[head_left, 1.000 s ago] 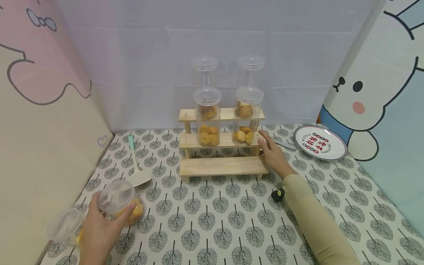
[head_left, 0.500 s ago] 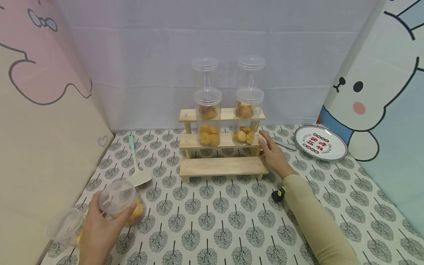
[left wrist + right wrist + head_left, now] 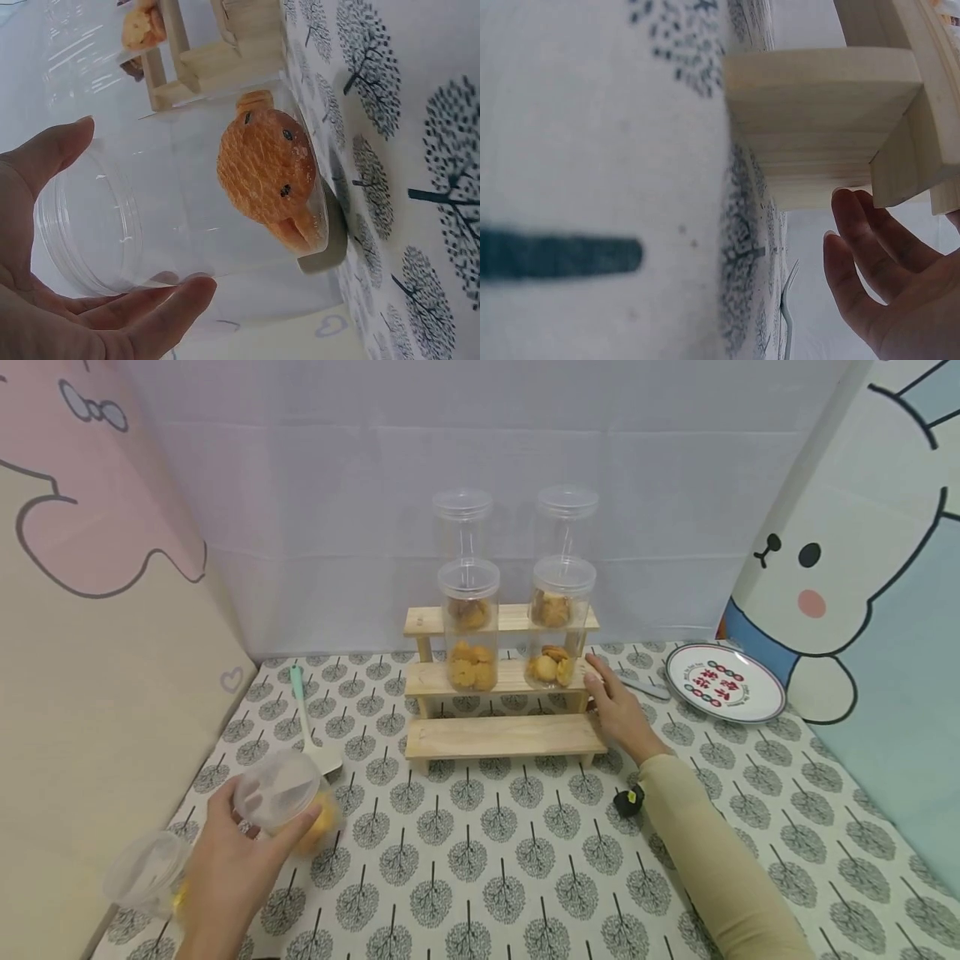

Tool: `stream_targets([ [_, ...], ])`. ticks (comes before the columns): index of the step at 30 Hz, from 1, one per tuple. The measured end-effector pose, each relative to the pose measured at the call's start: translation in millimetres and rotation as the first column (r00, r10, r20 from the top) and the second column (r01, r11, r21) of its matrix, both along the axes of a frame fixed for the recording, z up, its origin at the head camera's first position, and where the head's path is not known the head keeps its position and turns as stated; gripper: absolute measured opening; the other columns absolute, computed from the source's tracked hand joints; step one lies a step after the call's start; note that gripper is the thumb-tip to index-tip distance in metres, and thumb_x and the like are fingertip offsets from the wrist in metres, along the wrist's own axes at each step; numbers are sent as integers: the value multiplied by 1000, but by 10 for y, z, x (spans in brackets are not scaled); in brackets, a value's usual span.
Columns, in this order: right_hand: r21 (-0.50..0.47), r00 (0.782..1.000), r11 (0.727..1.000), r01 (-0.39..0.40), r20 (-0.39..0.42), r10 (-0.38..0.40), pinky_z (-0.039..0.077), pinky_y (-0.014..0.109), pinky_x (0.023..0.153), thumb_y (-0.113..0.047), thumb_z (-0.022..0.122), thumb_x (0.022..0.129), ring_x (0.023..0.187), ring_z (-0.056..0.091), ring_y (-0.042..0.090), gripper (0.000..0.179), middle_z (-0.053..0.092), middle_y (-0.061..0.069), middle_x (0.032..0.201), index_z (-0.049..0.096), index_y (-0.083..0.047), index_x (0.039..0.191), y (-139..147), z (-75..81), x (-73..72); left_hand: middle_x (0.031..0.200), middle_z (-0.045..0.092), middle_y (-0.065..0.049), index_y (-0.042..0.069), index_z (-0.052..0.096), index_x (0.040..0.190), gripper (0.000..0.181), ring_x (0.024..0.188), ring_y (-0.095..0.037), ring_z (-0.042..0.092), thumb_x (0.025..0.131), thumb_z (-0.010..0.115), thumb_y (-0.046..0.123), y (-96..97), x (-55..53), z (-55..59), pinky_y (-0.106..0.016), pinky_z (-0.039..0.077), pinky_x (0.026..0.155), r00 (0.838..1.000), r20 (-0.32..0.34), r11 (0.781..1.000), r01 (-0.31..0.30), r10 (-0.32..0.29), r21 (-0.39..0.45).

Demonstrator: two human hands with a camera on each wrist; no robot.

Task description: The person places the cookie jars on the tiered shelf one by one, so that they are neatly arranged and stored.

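Note:
My left hand (image 3: 243, 860) grips a clear lidded jar (image 3: 281, 789) near its lid, with thumb and fingers on either side. Golden biscuits (image 3: 266, 169) lie in the bottom of this jar, which is tilted in the head view. At the right end of a three-step wooden rack (image 3: 506, 735) is my right hand (image 3: 622, 714). Its fingers (image 3: 862, 232) are loosely bent, fingertips right at the end of a step. On the rack's middle step stand two jars of biscuits, a left jar (image 3: 470, 635) and a right jar (image 3: 558, 631).
Two more jars, one left (image 3: 462, 527) and one right (image 3: 567, 522), stand on the top step. Another jar (image 3: 146, 872) is beside my left wrist. A spatula (image 3: 302, 702) lies left of the rack. A plate (image 3: 723, 683) and a metal utensil (image 3: 647, 689) lie to the right.
My left hand has moved a little up and to the right with the jar, now more tilted. My right hand stays at the rack's end.

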State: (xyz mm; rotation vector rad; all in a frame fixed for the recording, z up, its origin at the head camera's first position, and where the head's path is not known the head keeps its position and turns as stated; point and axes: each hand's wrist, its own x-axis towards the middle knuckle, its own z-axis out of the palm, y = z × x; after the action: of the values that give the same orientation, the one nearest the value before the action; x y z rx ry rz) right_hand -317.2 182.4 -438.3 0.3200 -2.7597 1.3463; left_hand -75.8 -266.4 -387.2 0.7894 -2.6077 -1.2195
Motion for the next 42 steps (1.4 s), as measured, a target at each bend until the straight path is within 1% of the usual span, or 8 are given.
stream_targets([
  [4, -29, 1000, 1000, -3, 13, 3, 45, 60, 99, -64, 28, 102, 106, 63, 36, 60, 59, 22, 133, 17, -44, 158, 11, 12, 7, 161, 29, -19, 18, 11, 161, 125, 136, -49, 41, 69, 85, 59, 113, -110, 57, -61, 45, 103, 995, -76, 997, 60, -56, 51],
  [8, -38, 1000, 999, -9, 27, 10, 45, 60, 100, -66, 28, 101, 107, 63, 36, 61, 58, 21, 134, 17, -46, 157, 20, 19, 6, 154, 39, -22, 13, 20, 158, 119, 132, -45, 46, 69, 88, 53, 238, -228, 115, -58, 49, 101, 980, -157, 992, 123, -120, 10],
  [11, -18, 1000, 1000, -4, 18, 4, 44, 61, 101, -67, 27, 101, 108, 63, 36, 61, 57, 21, 137, 17, -47, 157, 16, 9, -4, 151, 42, -23, 12, 24, 157, 116, 126, -46, 52, 69, 87, 54, 345, -310, 171, -56, 53, 96, 970, -173, 985, 168, -170, -26],
  [15, -3, 1000, 1000, 4, 7, -4, 42, 64, 103, -67, 26, 100, 108, 63, 37, 60, 56, 22, 138, 16, -48, 157, 22, 8, -17, 151, 42, -21, 13, 23, 157, 115, 124, -46, 54, 70, 87, 52, 534, -440, 235, -51, 56, 93, 952, -196, 970, 241, -234, 13],
  [23, -9, 1000, 1000, -7, 23, 7, 42, 63, 103, -68, 26, 100, 111, 61, 37, 61, 53, 22, 142, 15, -49, 157, 43, 25, -13, 152, 44, -10, 15, 30, 153, 112, 133, -36, 49, 67, 89, 53, 1006, -729, 281, -51, 49, 104, 907, -253, 932, 360, -336, 50],
  [28, -13, 1000, 1000, -6, 23, 6, 43, 61, 102, -68, 27, 100, 110, 61, 36, 62, 56, 21, 138, 16, -47, 157, 54, 48, -16, 140, 53, -4, 18, 37, 148, 102, 125, -29, 55, 67, 92, 45, 1322, -914, 320, -50, 52, 100, 860, -318, 901, 432, -399, 37],
  [34, -7, 1000, 1000, 0, 10, 0, 43, 62, 102, -67, 26, 100, 109, 62, 37, 62, 58, 22, 136, 18, -45, 158, 57, 36, -22, 121, 59, 2, 22, 46, 141, 89, 110, -20, 60, 67, 92, 41, 1665, -1117, 283, -46, 56, 91, 807, -379, 867, 497, -452, 25],
  [42, -14, 1000, 1000, 0, 20, 1, 45, 60, 101, -67, 28, 101, 107, 63, 36, 61, 62, 21, 128, 18, -46, 157, 29, 11, -15, 119, 61, 0, 20, 46, 140, 89, 106, -21, 61, 67, 92, 42, 1997, -1317, 187, -44, 56, 88, 792, -358, 845, 535, -495, 16],
])
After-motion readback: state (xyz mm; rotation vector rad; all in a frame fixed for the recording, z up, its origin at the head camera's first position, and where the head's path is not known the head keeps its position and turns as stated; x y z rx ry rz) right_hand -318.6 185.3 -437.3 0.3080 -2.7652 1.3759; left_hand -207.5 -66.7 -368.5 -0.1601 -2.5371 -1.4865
